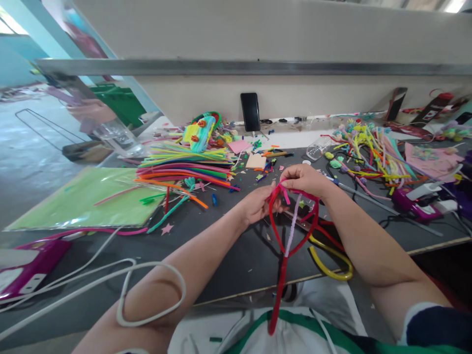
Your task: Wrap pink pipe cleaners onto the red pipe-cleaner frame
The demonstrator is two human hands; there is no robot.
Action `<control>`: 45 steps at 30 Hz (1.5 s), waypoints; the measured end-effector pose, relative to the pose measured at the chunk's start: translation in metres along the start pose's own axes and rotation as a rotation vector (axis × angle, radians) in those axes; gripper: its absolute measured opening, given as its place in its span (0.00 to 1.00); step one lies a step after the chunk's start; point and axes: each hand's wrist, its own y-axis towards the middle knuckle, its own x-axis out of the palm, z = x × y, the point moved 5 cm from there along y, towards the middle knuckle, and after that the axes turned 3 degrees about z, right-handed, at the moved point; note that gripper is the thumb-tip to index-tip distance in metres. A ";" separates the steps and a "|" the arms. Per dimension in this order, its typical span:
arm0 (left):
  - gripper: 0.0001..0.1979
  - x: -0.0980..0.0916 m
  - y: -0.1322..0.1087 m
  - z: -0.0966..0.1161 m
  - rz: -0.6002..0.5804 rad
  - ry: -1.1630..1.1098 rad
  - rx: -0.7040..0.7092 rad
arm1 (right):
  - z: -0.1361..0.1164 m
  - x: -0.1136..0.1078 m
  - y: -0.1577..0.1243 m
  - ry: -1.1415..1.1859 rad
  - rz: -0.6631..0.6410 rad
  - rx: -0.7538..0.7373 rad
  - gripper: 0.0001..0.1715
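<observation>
Both my hands hold a red pipe-cleaner shape [282, 275], a rounded loop with a twisted red stem pointing down toward my lap. A lilac pipe cleaner [293, 226] runs up through the middle of the loop. My right hand [304, 179] pinches the loop's top with thumb and fingers, where a short pink pipe-cleaner end [286, 195] hangs down. Close beside it, my left hand [260, 205] grips the loop's upper left side, its fingertips partly hidden. Just right of the loop, a bent yellow pipe cleaner [334, 276] lies near the table edge.
Bundled coloured pipe cleaners [184, 167] lie left on the dark table [221, 250], beside a green sheet [84, 196]. A phone [250, 112] leans against the back panel. White cables [155, 265] cross my left forearm. Finished pipe-cleaner pieces [376, 147] and a purple power strip [416, 204] sit right.
</observation>
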 end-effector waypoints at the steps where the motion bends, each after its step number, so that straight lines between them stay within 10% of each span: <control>1: 0.14 0.001 0.000 -0.003 -0.035 -0.028 -0.038 | -0.001 0.000 0.000 0.009 0.001 -0.006 0.09; 15: 0.31 0.022 -0.007 -0.026 -0.446 -0.084 -0.069 | -0.013 0.008 0.001 0.052 -0.062 -0.105 0.10; 21: 0.16 0.021 -0.006 -0.019 -0.285 -0.024 -0.044 | -0.008 0.009 0.003 0.030 -0.090 -0.062 0.11; 34: 0.17 -0.022 0.001 0.022 0.292 0.763 0.113 | 0.002 0.001 0.002 -0.123 -0.040 -0.026 0.09; 41: 0.11 -0.026 -0.004 0.051 0.410 1.296 0.444 | 0.010 0.007 0.005 -0.057 -0.067 0.015 0.09; 45: 0.11 -0.025 -0.004 0.052 0.468 1.351 0.397 | 0.011 0.011 0.006 -0.033 -0.092 0.030 0.08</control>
